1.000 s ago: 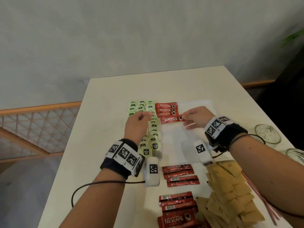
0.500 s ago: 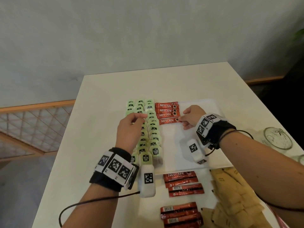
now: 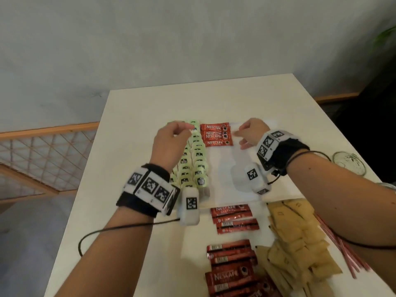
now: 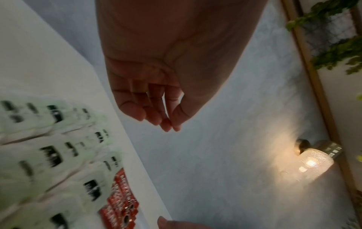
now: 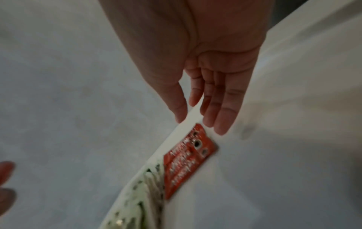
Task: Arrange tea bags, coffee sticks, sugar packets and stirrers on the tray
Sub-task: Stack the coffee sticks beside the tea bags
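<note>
Nearest on the table (image 3: 132, 116), off the tray, lie the loose coffee sticks (image 3: 232, 250) in small red piles. Just right of them is a heap of brown sugar packets (image 3: 300, 249), and right again the thin red stirrers (image 3: 342, 251). None of these are on the tray yet.

The coffee sticks look light, flat and a bit shiny, so they may slide over each other. It is likely best to pinch one by a short end or lift it by its long edges. The sugar packets look soft and papery — easy to crush, so a gentle pinch at a corner should do. The stirrers look thin and stiff, and would probably be easiest to pick up in a bunch.

Farther away sits the white tray (image 3: 227, 179). On its left side the green tea bags (image 3: 196, 161) lie in neat rows, very light and soft. At the far end, right of them, four coffee sticks (image 3: 216, 135) lie stacked in a row.

The left hand (image 3: 169, 142) hangs over the far tea bags with its fingers (image 4: 166, 124) loosely curled, tips together, holding nothing. The right hand (image 3: 250, 132) is just right of the four sticks — its fingers (image 5: 221, 117) are straight and loose, holding nothing.
</note>
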Motion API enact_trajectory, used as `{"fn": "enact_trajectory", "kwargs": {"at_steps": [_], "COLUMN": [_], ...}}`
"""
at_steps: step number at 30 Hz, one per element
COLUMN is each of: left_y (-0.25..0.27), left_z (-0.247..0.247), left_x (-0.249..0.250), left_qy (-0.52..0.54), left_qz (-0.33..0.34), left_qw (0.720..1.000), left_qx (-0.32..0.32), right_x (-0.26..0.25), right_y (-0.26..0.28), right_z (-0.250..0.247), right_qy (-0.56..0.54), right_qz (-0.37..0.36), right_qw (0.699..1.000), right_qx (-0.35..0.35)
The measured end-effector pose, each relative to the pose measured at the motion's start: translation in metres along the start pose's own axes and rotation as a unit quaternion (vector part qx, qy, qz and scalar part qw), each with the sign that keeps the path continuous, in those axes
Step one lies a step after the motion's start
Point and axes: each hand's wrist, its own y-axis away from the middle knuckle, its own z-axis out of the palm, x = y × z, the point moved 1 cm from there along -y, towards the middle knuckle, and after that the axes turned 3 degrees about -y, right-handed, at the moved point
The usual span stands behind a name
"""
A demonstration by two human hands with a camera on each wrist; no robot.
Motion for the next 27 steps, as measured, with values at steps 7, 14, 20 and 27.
{"fn": "enact_trajectory", "kwargs": {"at_steps": [7, 14, 20, 27], "left_y": [0.059, 0.153, 0.205, 0.226], "left_z": [0.014, 0.029, 0.047, 0.06], "left_x": [0.023, -0.017, -0.039, -0.043], "left_qy": [-0.165, -0.299, -0.446, -0.54], "left_qz": [0.101, 0.094, 0.133, 0.189], "left_qw": [0.968, 0.885, 0.8, 0.754], "left_qx": [-0.162, -0.343, -0.379, -0.323], "right_x": [0.021, 0.084, 0.127, 0.145], "right_y": [0.08, 0.167, 0.222, 0.247], "right_z": [-0.031, -0.034, -0.024, -0.019], "right_qy": [0.012, 0.107, 0.235, 0.359], "right_qz": [-0.129, -0.169, -0.172, -0.216], "right_qw": [0.99, 0.968, 0.924, 0.861], "right_qx": [-0.046, -0.152, -0.249, -0.29]}}
